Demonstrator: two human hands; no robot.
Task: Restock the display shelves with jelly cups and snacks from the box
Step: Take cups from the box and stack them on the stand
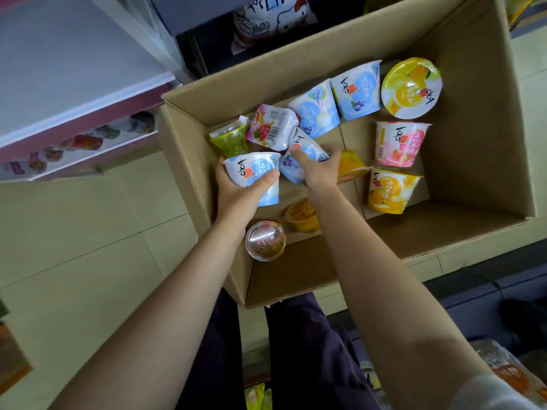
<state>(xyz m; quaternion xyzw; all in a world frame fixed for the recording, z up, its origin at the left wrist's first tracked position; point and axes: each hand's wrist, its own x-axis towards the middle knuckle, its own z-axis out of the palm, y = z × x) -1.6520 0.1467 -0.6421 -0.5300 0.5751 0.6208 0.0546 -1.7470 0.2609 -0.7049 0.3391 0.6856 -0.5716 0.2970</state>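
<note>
An open cardboard box (461, 84) on the floor holds several jelly cups and snack packs. My left hand (236, 196) grips a blue-and-white blueberry jelly cup (254, 170) at the box's left side. Beside it, my right hand (318, 170) closes its fingers round another blue blueberry cup (302, 152) lying on its side. Two more blue cups (355, 90) lie toward the far wall. A yellow cup (411, 87), a pink cup (399, 143) and an orange cup (390, 190) sit at the right. A pink snack pack (272, 128) and a green jelly pack (231, 140) lie at the left.
A pink-and-white display shelf (80, 125) with fruit pictures stands at the left. Small clear orange jelly cups (266, 239) lie near the box's front wall. A white character bag (272, 19) rests on a dark shelf behind the box. Beige floor tiles surround it.
</note>
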